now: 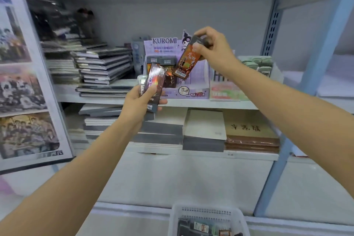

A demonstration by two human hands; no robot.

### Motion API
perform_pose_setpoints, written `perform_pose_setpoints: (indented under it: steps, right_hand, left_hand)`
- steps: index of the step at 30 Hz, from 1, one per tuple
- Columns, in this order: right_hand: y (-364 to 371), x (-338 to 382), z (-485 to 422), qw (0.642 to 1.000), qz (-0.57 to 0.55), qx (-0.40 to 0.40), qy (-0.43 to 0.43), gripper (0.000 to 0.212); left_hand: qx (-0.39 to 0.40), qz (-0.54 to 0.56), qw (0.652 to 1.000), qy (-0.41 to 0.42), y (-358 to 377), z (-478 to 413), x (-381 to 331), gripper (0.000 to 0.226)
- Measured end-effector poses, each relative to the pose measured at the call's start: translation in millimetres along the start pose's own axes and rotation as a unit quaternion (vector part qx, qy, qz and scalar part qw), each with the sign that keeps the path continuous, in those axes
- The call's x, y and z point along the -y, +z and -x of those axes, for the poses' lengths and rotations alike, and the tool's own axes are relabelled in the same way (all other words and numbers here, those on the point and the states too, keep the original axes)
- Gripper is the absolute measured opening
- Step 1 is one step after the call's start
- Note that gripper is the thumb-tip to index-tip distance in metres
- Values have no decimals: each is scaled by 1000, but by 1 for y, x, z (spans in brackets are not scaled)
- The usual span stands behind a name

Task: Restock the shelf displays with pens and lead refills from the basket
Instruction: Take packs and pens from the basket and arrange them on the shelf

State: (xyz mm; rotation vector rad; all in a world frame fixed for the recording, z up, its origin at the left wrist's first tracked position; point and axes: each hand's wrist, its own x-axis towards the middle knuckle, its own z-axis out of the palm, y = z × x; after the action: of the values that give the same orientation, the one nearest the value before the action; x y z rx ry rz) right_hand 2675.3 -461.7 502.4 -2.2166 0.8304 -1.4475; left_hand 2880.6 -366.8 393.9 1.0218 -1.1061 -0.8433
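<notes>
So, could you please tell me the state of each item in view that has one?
Purple cardboard Kuromi display box: open-topped, partly stocked.
Orange flat refill pack: tilted in front of that box, top pinched by right hand.
Dark glossy refill packs: gripped in left hand.
White plastic basket: holds loose packs.

A stationery shop: metal shelving (pixel 272 30) stacked with notebooks (pixel 103 63), a Kuromi lead-refill display box (pixel 193 90) and a stock basket (pixel 178 214).

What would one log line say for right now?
step: restocking | right hand: pinches orange pack at Kuromi display box | left hand: holds dark packs | basket: more packs inside
</notes>
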Motion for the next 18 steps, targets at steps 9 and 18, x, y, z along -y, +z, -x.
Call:
perform_pose_setpoints:
  steps: [9, 18]
  right_hand:
    - [8, -30, -27, 984, 175, 26, 8, 17]
    - [3, -42, -36, 976, 214, 30, 24, 18]
  left_hand:
    - [-11, -3, 1000, -14, -9, -20, -2, 21]
    - [4, 7, 1000, -11, -5, -29, 4, 29]
